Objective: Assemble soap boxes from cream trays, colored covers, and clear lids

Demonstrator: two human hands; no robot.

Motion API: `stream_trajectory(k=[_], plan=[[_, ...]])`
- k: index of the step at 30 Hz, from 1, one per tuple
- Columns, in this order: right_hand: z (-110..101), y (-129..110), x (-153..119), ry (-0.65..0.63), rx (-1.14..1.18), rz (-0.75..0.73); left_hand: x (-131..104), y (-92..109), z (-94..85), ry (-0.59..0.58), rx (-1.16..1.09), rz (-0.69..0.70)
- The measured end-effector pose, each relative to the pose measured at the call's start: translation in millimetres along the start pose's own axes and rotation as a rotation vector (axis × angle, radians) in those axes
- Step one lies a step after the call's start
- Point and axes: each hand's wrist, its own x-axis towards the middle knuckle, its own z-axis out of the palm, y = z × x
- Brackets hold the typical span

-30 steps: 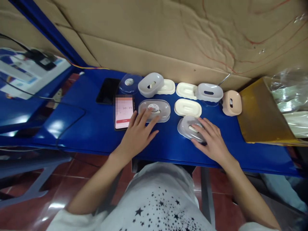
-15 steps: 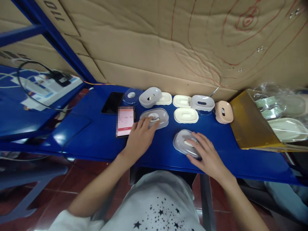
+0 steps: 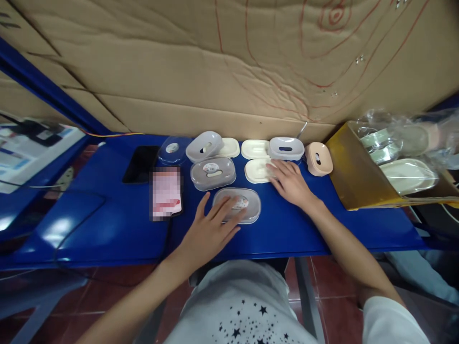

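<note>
My left hand point(image 3: 211, 227) is open, its fingers spread over the near side of a grey soap box with a clear lid point(image 3: 253, 200). Through that lid a round label shows. My right hand point(image 3: 292, 184) has its fingers stretched over the right end of a cream oval tray point(image 3: 255, 171); whether they press on it I cannot tell. Behind the left hand sits another lidded grey soap box point(image 3: 213, 180). Farther back stand two grey oval boxes with slots, one tilted point(image 3: 204, 143) and one level point(image 3: 287, 152), beside two more cream trays point(image 3: 253, 149) point(image 3: 231, 147).
A peach box point(image 3: 319, 160) stands right of the row. An open carton point(image 3: 362, 181) with plastic-wrapped pieces is at the right. On the left lie a clear lid point(image 3: 172, 152), a dark phone point(image 3: 138, 165) and a lit phone point(image 3: 167, 193). Cardboard point(image 3: 161, 71) walls the back.
My right hand has left the near soap box and moved back to the cream tray. My left hand has shifted from the rear lidded box to the near one. The camera view has turned right.
</note>
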Motion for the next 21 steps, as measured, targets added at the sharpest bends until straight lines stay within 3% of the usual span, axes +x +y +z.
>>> stream_trajectory(k=[4,7,11,14,17,21], plan=[[7,42,14,0.123,-0.107,0.100,5,-6,6.0,0.036,0.095,-0.069],[7,53,21,0.142,-0.135,0.140,7,-8,4.9,0.029,0.092,-0.122],[6,31,16,0.193,-0.140,0.008,-4,-5,3.6,0.086,0.040,-0.179],[9,5,8,0.137,-0.099,-0.168,-19,-12,0.8,0.187,-0.004,-0.284],[15,-6,6,0.057,-0.068,-0.260,-38,-32,-5.5,0.243,0.039,-0.487],[19,-2,6,0.039,-0.092,-0.251,-62,-58,-12.6,0.204,0.116,-0.763]])
